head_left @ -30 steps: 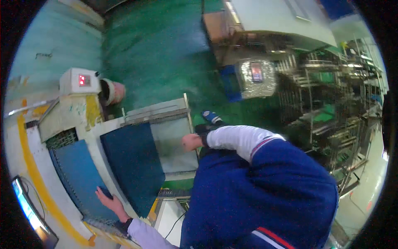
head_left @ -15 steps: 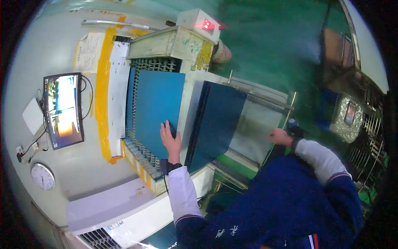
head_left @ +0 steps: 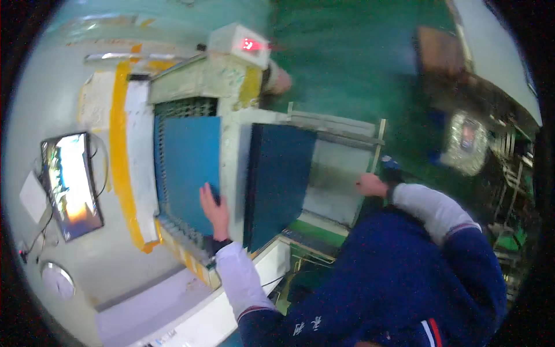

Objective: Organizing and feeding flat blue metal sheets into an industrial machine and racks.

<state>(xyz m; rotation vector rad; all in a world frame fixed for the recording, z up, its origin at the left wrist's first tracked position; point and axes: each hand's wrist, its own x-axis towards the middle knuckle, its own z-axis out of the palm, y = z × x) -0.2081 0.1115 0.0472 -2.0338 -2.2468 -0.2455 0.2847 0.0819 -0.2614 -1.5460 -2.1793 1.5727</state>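
My left hand (head_left: 215,211) is open, its fingers stretched out near the right edge of a flat blue panel (head_left: 189,168). That panel lies on rows of small rollers (head_left: 188,109) at the mouth of a pale machine (head_left: 191,78). Right of the machine's light edge stands a stack of dark blue panels (head_left: 280,179) on a rack (head_left: 335,173). Beside the rack's right side is my right hand (head_left: 372,185), fingers curled closed. Whatever might be inside it is hidden. The picture is blurred by motion.
A box with a red lit display (head_left: 238,45) sits atop the machine. On the wall at left are a screen (head_left: 72,185) and a round clock (head_left: 58,280). A white unit (head_left: 191,318) stands below the machine. Green floor (head_left: 347,63) stretches beyond the rack.
The whole view has swung, so the machine and panels sit further left in the picture. Both hands keep nearly the same pose: left open by the blue panel, right closed beside the rack.
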